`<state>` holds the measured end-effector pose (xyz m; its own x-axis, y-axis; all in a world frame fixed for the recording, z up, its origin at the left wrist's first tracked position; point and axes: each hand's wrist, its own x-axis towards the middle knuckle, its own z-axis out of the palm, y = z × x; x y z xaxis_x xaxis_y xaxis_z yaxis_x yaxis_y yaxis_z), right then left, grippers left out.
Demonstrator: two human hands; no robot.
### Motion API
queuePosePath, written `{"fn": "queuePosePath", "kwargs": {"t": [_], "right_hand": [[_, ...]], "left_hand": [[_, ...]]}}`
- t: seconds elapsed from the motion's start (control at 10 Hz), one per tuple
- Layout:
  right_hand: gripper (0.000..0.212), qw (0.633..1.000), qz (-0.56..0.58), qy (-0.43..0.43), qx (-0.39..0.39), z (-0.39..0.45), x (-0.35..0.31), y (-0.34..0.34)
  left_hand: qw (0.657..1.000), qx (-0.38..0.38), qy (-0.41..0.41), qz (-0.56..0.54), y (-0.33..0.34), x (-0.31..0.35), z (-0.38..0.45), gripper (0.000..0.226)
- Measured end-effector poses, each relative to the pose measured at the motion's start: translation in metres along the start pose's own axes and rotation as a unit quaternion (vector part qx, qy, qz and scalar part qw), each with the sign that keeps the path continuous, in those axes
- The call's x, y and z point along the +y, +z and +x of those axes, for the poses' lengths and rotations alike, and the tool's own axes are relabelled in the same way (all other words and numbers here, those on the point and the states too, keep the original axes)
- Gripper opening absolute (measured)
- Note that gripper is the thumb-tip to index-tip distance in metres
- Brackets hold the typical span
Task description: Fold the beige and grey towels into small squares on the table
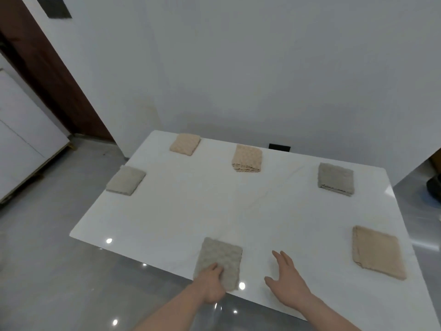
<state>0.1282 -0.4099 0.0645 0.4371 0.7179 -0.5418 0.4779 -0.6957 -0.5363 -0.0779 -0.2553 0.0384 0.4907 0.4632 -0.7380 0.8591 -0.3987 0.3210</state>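
White marble table (pixel 214 206) held six folded towels spaced apart. At lower centre, left hand (pixel 212 286) gripped the grey towel (pixel 218 261) by its near edge, probably positioning it; right hand (pixel 287 280) hovered spread beside.

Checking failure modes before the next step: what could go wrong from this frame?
1. The left hand grips the near grey towel at its corner, which overhangs the table edge; a pull could drag it off or undo the fold.
2. The left grey towel also sits right at the edge and could be knocked off.
3. The right hand hovers open and does not steady the towel.
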Motion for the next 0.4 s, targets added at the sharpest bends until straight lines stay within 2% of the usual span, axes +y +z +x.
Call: {"fn": "queuePosePath", "kwargs": {"t": [0.2, 0.4], "right_hand": [[0.083, 1.0, 0.004, 0.009, 0.02, -0.024, -0.038, 0.025], [0.078, 0.998, 0.035, 0.023, 0.038, -0.043, -0.052, 0.018]], "left_hand": [[0.998, -0.02, 0.06, 0.013, -0.008, -0.026, -0.006, 0.073], [0.992, 0.026, 0.122, 0.022, -0.016, -0.037, -0.014, 0.075]]}}
